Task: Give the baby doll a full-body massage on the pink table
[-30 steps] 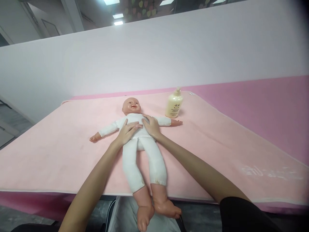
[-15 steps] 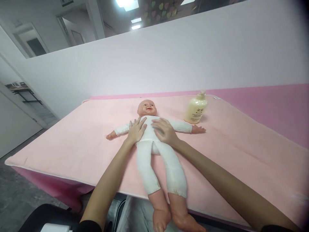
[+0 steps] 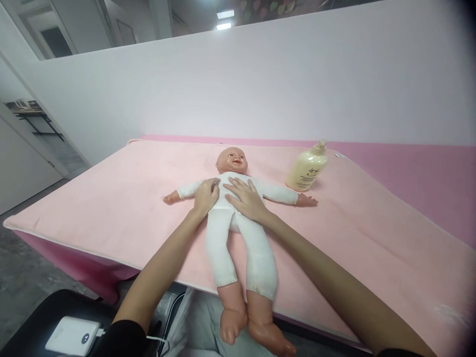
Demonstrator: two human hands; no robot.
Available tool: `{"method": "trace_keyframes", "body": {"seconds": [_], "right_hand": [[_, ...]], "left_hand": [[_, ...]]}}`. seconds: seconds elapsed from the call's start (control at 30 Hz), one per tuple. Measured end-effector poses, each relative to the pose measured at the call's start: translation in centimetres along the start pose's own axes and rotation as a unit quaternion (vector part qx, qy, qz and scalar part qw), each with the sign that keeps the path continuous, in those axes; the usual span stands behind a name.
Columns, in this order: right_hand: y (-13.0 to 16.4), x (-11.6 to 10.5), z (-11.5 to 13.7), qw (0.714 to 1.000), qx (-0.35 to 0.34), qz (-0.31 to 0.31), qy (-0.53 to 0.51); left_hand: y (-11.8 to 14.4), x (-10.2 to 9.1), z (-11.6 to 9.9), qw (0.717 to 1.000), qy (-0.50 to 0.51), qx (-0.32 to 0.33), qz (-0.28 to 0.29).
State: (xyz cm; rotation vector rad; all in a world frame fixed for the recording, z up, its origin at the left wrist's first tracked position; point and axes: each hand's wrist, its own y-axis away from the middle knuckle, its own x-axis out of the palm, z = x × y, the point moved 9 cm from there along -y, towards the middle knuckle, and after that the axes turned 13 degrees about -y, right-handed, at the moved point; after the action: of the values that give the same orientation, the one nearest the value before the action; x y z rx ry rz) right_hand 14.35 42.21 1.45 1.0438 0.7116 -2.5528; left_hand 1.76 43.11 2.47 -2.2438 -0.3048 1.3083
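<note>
On pink towel point(image 3: 111, 198), both hands, left point(image 3: 206, 196) and right point(image 3: 245, 199), lie spread flat on doll's point(image 3: 230, 218) chest.

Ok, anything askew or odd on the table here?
Only the doll: its feet hang past the mat edge. The bottle stands upright, nothing spilled. Both hands, left and right, rest on its chest.

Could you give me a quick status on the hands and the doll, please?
Left hand and right hand flat on doll chest. Doll face-up on pink mat. Lotion bottle stands apart, beside its arm.
</note>
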Motion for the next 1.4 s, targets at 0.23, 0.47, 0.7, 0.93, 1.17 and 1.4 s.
{"method": "trace_keyframes", "body": {"seconds": [0.23, 0.47, 0.7, 0.93, 1.17, 1.4], "right_hand": [[0.2, -2.3, -4.7, 0.981, 0.112, -0.151, -0.054], [3.0, -5.5, -7.2, 0.863, 0.085, -0.4, -0.297], [2.5, -3.6, 1.2, 0.936, -0.151, -0.193, -0.251], [0.4, -1.1, -0.4, 0.996, -0.06, -0.028, -0.063], [3.1, -4.4, -8.5, 0.983, 0.122, -0.111, 0.082], [6.0, -7.0, -9.6, 0.947, 0.112, -0.164, 0.252]], "left_hand": [[1.4, 0.5, -5.5, 0.963, 0.143, 0.125, 0.191], [2.4, 2.3, -7.1, 0.934, -0.003, 0.209, 0.291], [-0.2, 3.0, -2.4, 0.97, -0.153, 0.062, 0.178], [-0.3, 1.6, 1.4, 0.959, -0.264, -0.013, 0.101], [0.3, -0.6, 5.4, 0.934, -0.347, -0.045, 0.073], [-0.4, -2.7, 7.4, 0.925, -0.362, -0.111, 0.046]]}}
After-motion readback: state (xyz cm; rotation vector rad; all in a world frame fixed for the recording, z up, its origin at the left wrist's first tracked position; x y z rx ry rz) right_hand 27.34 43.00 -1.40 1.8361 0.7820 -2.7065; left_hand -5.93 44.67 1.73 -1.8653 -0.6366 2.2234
